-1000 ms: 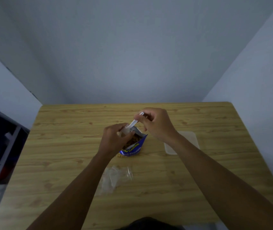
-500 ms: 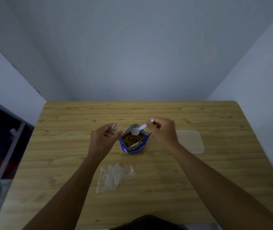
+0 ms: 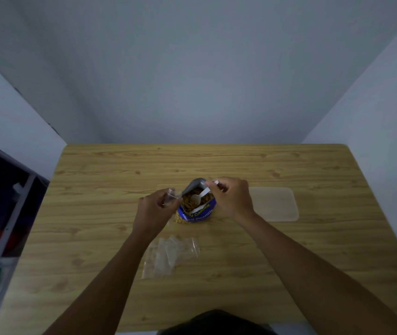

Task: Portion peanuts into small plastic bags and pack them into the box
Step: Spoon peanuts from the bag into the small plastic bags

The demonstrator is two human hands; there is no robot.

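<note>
A blue peanut pouch stands open at the middle of the wooden table, with peanuts showing inside. My right hand pinches the handle of a white plastic spoon, whose bowl lies in the peanuts. Just left of the pouch, my left hand holds a small clear plastic bag; some peanuts show at its bottom below my hand. A pile of empty clear bags lies nearer to me. The translucent plastic box sits to the right of my right hand.
Grey walls close in the table at the back and the right. A dark shelf unit stands off the table's left edge. Bare wood lies in front of the bag pile and along the back.
My hands have drawn apart: the left moved left with the small bag, and the right lowered the spoon from above the bag into the pouch's peanuts.
</note>
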